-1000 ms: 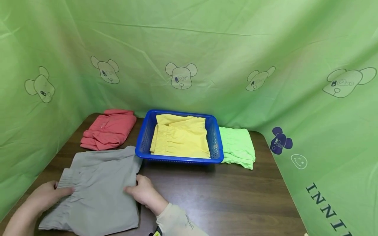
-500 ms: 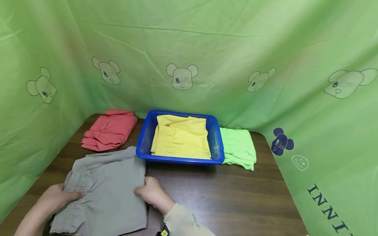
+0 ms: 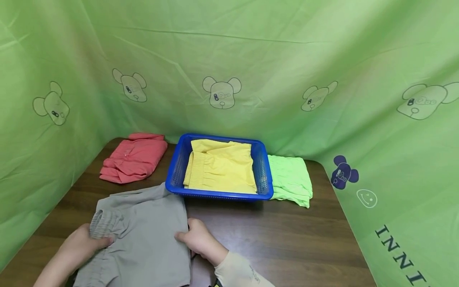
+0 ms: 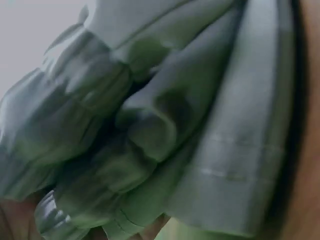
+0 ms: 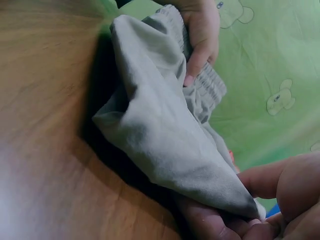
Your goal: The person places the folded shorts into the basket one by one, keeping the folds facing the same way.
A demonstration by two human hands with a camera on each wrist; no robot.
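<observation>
Grey elastic-waist shorts [image 3: 150, 239], folded over, are held between both hands at the front left of the table. My left hand [image 3: 84, 244] grips the gathered waistband, thumb on top and fingers underneath, hidden in the head view. On the opposite edge my right hand [image 3: 202, 241] pinches the cloth between thumb and fingers. The right wrist view shows the shorts [image 5: 155, 120] lifted off the wood along their near side, with a dark gap below. In the left wrist view the bunched waistband [image 4: 80, 95] fills most of the picture.
A blue basket [image 3: 218, 195] holding folded yellow shorts [image 3: 224, 169] stands at the back middle. Folded red clothing [image 3: 134, 157] lies at the back left. Folded bright green clothing [image 3: 290, 179] lies right of the basket. A green curtain [image 3: 269, 52] surrounds the wooden table [image 3: 287, 239].
Both hands have moved to the right and slightly toward the front, carrying the grey shorts along. The basket and the other folded clothes have stayed in place.
</observation>
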